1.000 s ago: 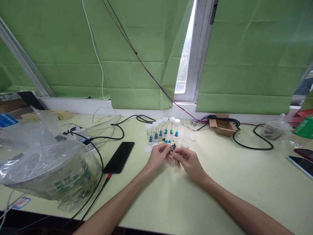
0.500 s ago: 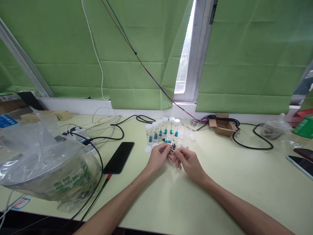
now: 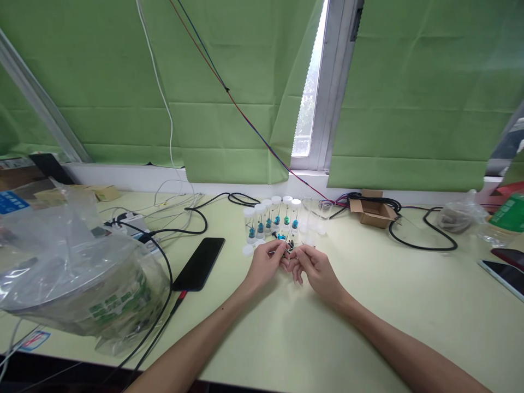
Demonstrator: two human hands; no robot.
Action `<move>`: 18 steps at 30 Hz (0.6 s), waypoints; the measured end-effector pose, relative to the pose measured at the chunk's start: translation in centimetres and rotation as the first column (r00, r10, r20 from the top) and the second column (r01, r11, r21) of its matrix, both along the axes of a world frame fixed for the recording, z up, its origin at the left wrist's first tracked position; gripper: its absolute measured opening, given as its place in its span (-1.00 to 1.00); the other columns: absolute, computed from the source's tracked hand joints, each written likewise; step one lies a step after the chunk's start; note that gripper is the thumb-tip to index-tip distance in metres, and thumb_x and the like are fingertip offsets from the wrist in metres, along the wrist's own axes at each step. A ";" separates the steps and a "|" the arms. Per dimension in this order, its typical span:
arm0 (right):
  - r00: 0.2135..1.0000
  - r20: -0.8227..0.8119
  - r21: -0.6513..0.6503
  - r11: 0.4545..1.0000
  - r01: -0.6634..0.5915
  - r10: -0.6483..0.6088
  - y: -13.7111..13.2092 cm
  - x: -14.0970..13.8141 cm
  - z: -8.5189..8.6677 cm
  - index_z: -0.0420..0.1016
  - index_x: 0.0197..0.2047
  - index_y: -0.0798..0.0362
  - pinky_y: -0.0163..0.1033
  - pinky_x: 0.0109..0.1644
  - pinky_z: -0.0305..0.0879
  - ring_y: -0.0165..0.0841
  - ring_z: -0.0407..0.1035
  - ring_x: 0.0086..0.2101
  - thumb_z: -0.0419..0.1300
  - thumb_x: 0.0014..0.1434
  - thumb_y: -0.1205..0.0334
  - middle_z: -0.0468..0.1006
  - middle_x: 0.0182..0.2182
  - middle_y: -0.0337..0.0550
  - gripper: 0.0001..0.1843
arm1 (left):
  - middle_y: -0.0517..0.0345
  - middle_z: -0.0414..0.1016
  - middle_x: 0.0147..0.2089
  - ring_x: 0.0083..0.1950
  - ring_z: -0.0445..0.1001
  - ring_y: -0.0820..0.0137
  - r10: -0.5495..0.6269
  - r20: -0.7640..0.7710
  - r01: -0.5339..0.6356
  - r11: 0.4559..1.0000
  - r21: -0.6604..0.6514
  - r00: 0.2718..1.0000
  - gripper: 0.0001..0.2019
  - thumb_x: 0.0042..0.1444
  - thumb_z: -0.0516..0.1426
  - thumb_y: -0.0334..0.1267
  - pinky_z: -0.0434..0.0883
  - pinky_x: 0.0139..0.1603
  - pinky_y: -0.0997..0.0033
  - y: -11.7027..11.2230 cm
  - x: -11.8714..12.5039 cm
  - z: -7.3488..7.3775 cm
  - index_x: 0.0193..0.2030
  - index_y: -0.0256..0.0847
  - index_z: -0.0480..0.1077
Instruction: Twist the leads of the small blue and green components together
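My left hand (image 3: 266,263) and my right hand (image 3: 313,266) meet close together over the table, fingertips pinched. Small dark parts show at the left fingertips, too small to name. A thin piece, also unclear, pokes up by the right fingertips. Just beyond my hands lie small black and blue pieces (image 3: 281,236). Behind these stands a row of several clear vials (image 3: 261,219) with white caps, each with a blue or green piece on a thin stem inside. Clear vials without caps (image 3: 323,215) stand at the row's right. A white cap (image 3: 248,250) lies left of my left hand.
A black phone (image 3: 199,263) with a cable lies to the left, beside a large clear plastic bag (image 3: 82,289). Black cables and a small open cardboard box (image 3: 374,213) are at the back right. Another phone (image 3: 503,277) and a green-labelled bottle (image 3: 507,215) sit far right.
My right fingertips have shifted very slightly to the right, away from the left ones. The left hand and the vials stay where they were.
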State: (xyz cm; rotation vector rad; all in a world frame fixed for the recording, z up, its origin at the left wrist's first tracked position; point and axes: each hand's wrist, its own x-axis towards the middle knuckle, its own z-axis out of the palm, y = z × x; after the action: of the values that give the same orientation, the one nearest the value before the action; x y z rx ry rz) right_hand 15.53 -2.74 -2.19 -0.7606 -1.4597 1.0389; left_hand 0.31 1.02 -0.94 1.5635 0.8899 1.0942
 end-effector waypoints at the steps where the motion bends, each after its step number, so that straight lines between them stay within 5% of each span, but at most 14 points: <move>1: 1.000 -0.006 -0.003 1.000 -0.012 0.012 0.0 0.0 0.0 0.37 -0.28 0.07 -0.29 -0.56 0.30 -0.45 0.35 -0.62 0.06 0.33 -0.10 0.51 -0.50 -0.21 -0.62 | 0.18 0.46 -0.45 -0.50 0.47 0.40 -0.001 -0.001 0.001 1.000 0.001 1.000 -0.67 0.17 0.13 0.03 0.47 -0.38 0.38 0.0 0.0 0.0 -0.27 -0.23 0.47; 18: 0.997 -0.039 -0.001 0.997 -0.073 0.073 0.0 0.1 0.2 0.42 -0.24 0.08 -0.27 -0.51 0.34 -0.43 0.38 -0.57 0.10 0.31 -0.08 0.55 -0.45 -0.15 -0.64 | 0.16 0.46 -0.43 -0.49 0.42 0.42 -0.013 -0.005 0.013 1.000 -0.007 1.000 -0.67 0.20 0.10 0.01 0.43 -0.36 0.40 0.1 -0.2 -0.3 -0.30 -0.24 0.46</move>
State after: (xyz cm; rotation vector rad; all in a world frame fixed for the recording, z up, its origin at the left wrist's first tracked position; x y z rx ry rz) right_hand 15.61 -2.73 -2.02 -0.6891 -1.4618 1.1048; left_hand 0.10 1.12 -1.21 1.5652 0.8852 1.0772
